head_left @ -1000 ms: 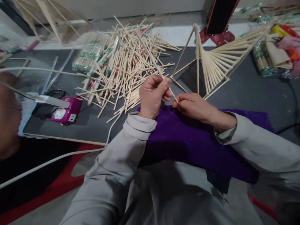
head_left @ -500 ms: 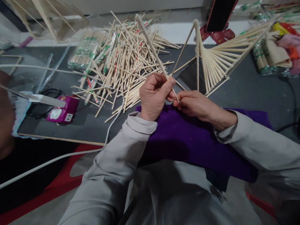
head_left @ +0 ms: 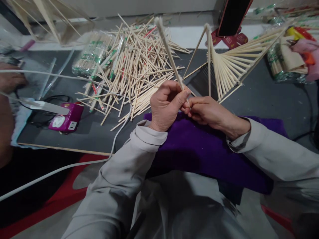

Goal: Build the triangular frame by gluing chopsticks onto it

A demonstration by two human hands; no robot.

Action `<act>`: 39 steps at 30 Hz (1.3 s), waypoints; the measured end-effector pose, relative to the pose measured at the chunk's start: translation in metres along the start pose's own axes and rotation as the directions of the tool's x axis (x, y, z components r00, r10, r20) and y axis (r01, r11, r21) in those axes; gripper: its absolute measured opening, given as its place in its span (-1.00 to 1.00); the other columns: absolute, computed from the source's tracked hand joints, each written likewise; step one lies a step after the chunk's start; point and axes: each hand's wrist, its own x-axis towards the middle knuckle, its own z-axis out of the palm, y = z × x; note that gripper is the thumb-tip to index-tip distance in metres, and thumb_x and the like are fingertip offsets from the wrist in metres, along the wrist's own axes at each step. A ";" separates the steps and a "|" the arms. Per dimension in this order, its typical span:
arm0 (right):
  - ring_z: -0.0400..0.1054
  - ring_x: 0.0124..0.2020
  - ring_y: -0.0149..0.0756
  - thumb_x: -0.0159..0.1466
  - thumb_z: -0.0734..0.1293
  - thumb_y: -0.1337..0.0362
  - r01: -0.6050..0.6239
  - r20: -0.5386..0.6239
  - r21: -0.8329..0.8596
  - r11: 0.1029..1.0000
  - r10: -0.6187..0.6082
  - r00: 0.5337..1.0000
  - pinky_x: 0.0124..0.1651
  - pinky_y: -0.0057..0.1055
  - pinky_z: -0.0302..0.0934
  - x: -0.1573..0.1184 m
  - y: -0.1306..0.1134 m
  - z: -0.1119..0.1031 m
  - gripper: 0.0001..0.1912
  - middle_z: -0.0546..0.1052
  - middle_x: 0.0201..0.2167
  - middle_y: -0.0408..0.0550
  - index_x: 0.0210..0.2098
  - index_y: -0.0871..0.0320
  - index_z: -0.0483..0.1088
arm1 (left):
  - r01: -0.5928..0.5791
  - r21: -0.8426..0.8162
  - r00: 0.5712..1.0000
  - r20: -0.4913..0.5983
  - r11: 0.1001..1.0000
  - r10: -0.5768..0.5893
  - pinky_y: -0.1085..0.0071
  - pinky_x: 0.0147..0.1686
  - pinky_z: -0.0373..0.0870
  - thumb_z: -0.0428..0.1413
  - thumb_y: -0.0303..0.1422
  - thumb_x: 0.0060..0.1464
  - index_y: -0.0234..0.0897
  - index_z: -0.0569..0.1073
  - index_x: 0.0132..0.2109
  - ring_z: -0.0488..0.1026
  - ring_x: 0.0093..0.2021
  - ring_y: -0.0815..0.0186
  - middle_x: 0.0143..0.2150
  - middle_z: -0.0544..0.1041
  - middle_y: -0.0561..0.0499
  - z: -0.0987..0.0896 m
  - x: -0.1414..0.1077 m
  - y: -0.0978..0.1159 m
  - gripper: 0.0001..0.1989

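My left hand is closed around a pale wooden chopstick that slants up and away. Its upper part looks thicker, with a whitish fuzzy coat. Close beside it, my right hand pinches at the chopstick's lower end; the fingertips of both hands nearly meet, and what else may lie between them is hidden. Below the hands a purple cloth spreads over the table edge and my lap. Just beyond stands a fan-shaped frame of chopsticks, joined along a twisted row.
Loose chopsticks form a large pile beside wrapped bundles. A magenta power socket with white cables is at left, near another person's hand. A dark phone-like screen stands at the back; a packed bag sits right.
The chopstick's upper end has swung slightly right and stands a little steeper. My left hand has shifted slightly right. At the left edge, another person's hand has come into view.
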 end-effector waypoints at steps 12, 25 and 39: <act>0.10 -0.71 -0.51 0.07 0.20 0.53 -0.015 0.007 0.108 0.994 0.014 1.000 -0.68 -0.56 0.08 -0.003 0.000 -0.001 -0.80 0.27 -0.71 -0.24 -0.41 0.19 0.40 | 0.134 -0.065 0.984 -0.109 0.989 -0.140 0.62 -0.66 0.32 0.26 -0.17 0.09 -0.19 0.42 -0.33 0.44 -0.55 0.51 -0.45 0.50 0.13 -0.012 0.026 -0.012 -0.77; 0.24 -0.64 -0.57 0.22 0.41 0.24 -0.011 0.080 0.255 0.967 -0.009 0.997 -0.60 -0.61 0.24 0.001 0.006 -0.010 -0.81 0.47 -0.51 -0.12 -0.29 0.28 0.51 | 0.296 -0.159 0.954 -0.002 0.942 -0.300 0.66 -0.67 0.31 0.25 -0.22 0.10 -0.24 0.41 -0.38 0.40 -0.61 0.55 -0.50 0.49 0.15 -0.016 0.031 -0.015 -0.76; 0.27 -0.63 -0.57 0.22 0.38 0.36 0.060 0.034 0.230 0.971 -0.070 0.997 -0.55 -0.59 0.29 0.000 0.005 -0.004 -0.94 0.44 -0.55 -0.19 -0.37 0.24 0.47 | 0.304 -0.156 0.948 0.147 0.940 -0.282 0.66 -0.67 0.28 0.32 -0.28 0.02 -0.28 0.44 -0.36 0.44 -0.61 0.52 -0.56 0.50 0.13 -0.012 0.019 -0.015 -0.77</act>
